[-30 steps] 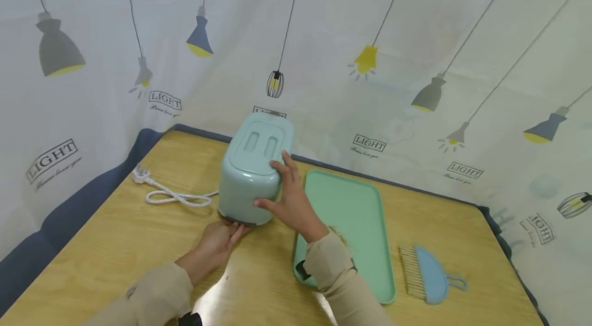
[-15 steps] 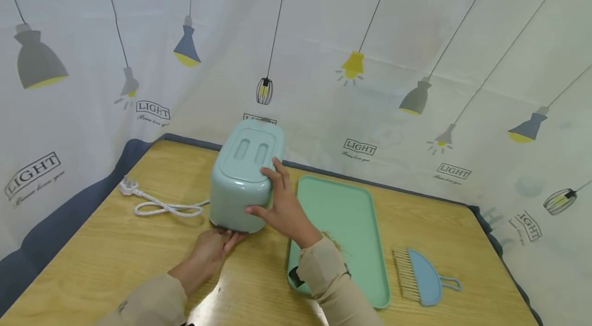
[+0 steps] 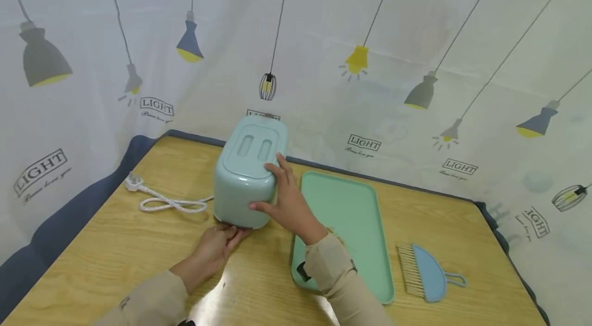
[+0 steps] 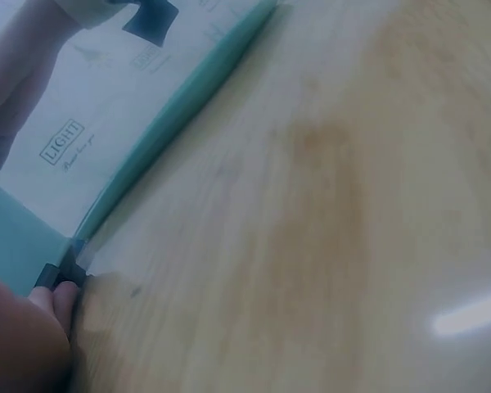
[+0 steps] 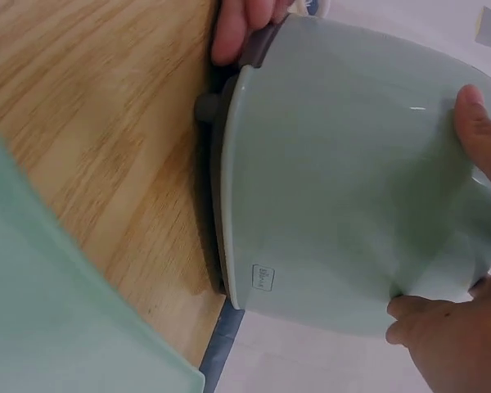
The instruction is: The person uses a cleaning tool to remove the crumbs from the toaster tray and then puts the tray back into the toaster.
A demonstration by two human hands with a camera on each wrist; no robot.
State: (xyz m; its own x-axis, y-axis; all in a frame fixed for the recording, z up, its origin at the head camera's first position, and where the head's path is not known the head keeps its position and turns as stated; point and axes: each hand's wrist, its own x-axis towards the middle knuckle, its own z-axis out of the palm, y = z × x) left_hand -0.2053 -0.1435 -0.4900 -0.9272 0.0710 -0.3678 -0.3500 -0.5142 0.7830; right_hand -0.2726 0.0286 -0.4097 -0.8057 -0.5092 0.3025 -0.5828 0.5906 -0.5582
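Note:
A pale blue toaster (image 3: 247, 187) with a lid over its slots stands at the table's back left. My right hand (image 3: 291, 200) holds its right near corner, thumb on the near end and fingertips at the lid's edge. At the bottom of that same end, my left hand (image 3: 215, 246) pinches the dark edge of a crumb tray (image 5: 264, 42). In the left wrist view the left fingertips (image 4: 64, 299) press against this dark piece, low over the wood. Most of the crumb tray is hidden under the toaster. A small foot (image 5: 206, 107) shows beneath the base.
A light green tray (image 3: 356, 228) with brown crumbs lies right of the toaster, partly under the right forearm. Farther right lies a blue brush (image 3: 430, 274) with pale bristles. The toaster's white cord (image 3: 171, 203) and plug (image 3: 134, 182) lie to the left. A printed curtain (image 3: 324, 58) hangs behind.
The head view shifts slightly. Both hands keep the same hold, and the toaster, tray and brush stay where they were.

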